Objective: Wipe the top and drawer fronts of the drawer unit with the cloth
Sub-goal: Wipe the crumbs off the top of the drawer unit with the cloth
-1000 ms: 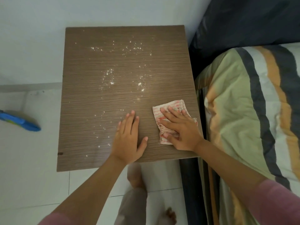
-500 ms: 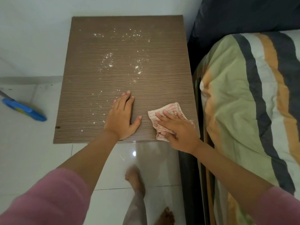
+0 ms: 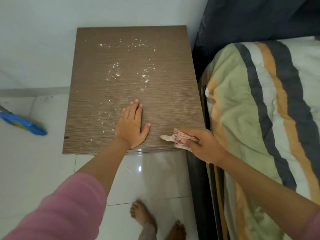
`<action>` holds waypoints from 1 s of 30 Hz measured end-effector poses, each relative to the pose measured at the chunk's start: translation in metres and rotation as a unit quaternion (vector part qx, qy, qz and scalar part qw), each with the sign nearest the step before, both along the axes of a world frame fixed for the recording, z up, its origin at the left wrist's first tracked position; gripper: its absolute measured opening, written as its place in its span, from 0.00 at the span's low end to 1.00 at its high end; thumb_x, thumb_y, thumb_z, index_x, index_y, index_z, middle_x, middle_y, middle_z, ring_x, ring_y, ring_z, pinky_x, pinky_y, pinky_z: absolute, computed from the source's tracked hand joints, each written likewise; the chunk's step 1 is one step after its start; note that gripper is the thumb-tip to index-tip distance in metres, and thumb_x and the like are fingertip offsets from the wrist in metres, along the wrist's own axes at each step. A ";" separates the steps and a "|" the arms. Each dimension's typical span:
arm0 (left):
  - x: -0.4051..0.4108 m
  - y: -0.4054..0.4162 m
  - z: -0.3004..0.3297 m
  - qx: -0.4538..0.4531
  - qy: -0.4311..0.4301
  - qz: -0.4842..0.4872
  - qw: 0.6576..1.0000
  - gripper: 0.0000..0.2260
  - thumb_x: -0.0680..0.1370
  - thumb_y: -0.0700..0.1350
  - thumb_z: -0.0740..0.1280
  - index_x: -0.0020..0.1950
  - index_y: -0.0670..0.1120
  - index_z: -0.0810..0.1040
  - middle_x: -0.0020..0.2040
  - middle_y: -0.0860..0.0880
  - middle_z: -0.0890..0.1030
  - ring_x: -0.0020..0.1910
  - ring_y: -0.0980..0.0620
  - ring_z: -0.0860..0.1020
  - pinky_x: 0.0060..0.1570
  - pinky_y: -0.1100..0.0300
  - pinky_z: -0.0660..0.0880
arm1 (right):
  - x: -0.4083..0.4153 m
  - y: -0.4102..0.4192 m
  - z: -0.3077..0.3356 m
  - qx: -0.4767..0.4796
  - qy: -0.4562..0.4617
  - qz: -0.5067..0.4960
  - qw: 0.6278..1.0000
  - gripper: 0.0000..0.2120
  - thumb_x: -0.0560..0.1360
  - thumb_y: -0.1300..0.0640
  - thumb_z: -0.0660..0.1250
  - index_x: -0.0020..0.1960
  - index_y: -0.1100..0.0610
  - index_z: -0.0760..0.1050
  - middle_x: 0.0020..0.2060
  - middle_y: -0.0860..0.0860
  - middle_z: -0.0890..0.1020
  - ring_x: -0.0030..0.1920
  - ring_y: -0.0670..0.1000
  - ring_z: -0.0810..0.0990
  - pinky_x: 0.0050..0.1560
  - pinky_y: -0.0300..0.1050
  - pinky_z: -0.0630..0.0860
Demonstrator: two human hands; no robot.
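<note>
Crumbs (image 3: pixel 121 71) lie frame-upward of both hands on drawer unit top (image 3: pixel 173 101). Right hand (image 3: pixel 204 144) grips bunched cloth (image 3: pixel 178 137) at lower-right corner; left hand (image 3: pixel 131 125) flat, nearer.

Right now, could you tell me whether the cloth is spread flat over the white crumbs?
No, the cloth is bunched in the right hand at the top's near right corner, away from the crumbs.

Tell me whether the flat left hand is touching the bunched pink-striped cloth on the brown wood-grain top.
Apart. The head view shows the left hand flat on the brown wood-grain top, with bare wood between its thumb and the pink-striped cloth that the right hand grips.
</note>
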State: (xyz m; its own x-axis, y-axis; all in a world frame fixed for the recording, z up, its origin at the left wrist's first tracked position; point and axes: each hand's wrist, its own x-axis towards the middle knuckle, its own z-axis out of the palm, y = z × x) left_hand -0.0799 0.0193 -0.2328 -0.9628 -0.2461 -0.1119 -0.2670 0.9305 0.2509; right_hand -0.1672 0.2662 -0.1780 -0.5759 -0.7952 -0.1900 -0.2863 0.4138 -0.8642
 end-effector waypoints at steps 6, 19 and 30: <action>-0.003 -0.005 0.007 0.050 -0.012 -0.003 0.999 0.34 0.75 0.60 0.52 0.73 0.38 0.57 0.74 0.39 0.58 0.73 0.42 0.55 0.69 0.47 0.49 | -0.013 -0.032 0.022 -0.057 0.048 -0.041 0.996 0.25 0.75 0.68 0.67 0.68 0.51 0.68 0.59 0.45 0.78 0.59 0.41 0.76 0.61 0.33 0.71; -0.105 -0.137 0.016 0.006 0.001 0.072 0.997 0.34 0.76 0.61 0.52 0.74 0.40 0.54 0.76 0.42 0.52 0.74 0.44 0.51 0.69 0.45 0.48 | -0.179 -0.151 0.007 -0.127 0.195 -0.077 0.969 0.20 0.79 0.64 0.59 0.69 0.53 0.70 0.58 0.54 0.79 0.68 0.47 0.71 0.58 0.51 0.78; -0.132 -0.168 -0.002 -0.003 -0.057 0.088 0.994 0.35 0.75 0.63 0.51 0.76 0.43 0.49 0.77 0.46 0.48 0.75 0.49 0.45 0.71 0.46 0.47 | -0.335 -0.235 -0.039 -0.052 0.286 -0.127 0.949 0.21 0.77 0.67 0.61 0.69 0.57 0.69 0.57 0.59 0.79 0.56 0.55 0.78 0.58 0.42 0.74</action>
State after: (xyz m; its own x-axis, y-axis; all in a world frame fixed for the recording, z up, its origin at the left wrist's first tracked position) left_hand -0.2117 -0.1488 -0.2346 -0.8855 -0.4110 -0.2168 -0.4528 0.8678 0.2046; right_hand -0.5027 0.0313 -0.2175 -0.7365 -0.6148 0.2822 -0.6227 0.4531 -0.6379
